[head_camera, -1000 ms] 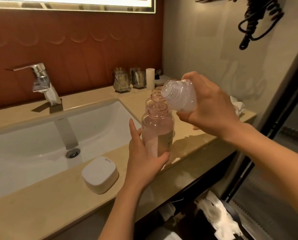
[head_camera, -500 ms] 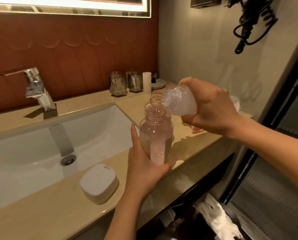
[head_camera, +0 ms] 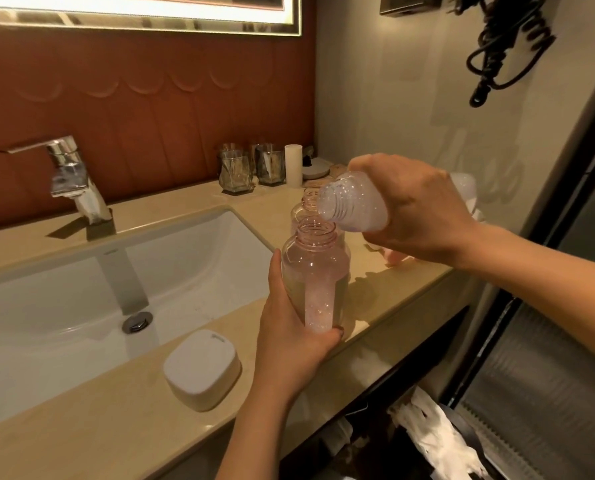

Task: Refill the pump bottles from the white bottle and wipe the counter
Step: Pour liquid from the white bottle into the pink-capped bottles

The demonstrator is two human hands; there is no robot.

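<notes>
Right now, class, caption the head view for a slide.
Right hand tips the white bottle over the open pink bottle gripped by the left hand beside the sink.

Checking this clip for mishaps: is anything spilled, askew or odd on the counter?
Nothing stands out. The right hand tilts the white bottle over the open pink bottle, which the left hand steadies; no spill shows on the counter.

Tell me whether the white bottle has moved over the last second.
Yes. Against the white cup on the counter, the white bottle in the right hand has dropped toward the sink side, nearer the pink bottle's open neck.
</notes>
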